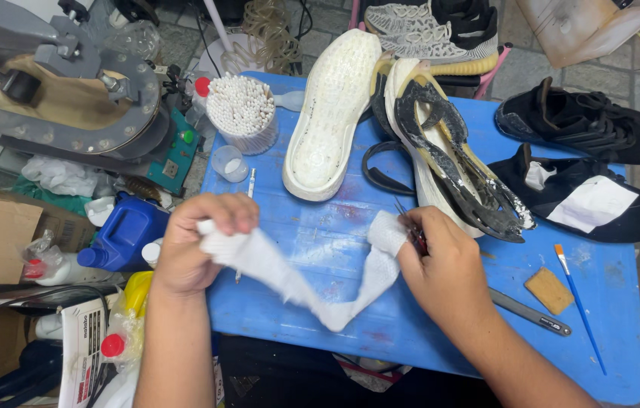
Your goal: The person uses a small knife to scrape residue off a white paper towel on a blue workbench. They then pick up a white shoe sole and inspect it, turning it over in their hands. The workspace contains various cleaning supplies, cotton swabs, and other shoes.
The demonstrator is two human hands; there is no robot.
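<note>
A white cloth strip (312, 283) is stretched between both hands over the blue table (312, 227). My left hand (199, 242) grips its left end. My right hand (441, 264) pinches the right end, with small scissors (410, 227) also in its fingers. Beyond the hands lies a white shoe sole (331, 113), tread side up. To its right sits a second sole with a torn black outsole (448, 162) peeling off it.
A cup of cotton swabs (241, 113) and a small clear cup (229, 162) stand at the back left. Black shoes (584, 166) lie at the right. A sponge (549, 290), a brush (578, 302) and a metal file (531, 313) rest near the right front. A blue jug (125, 234) stands beside the table.
</note>
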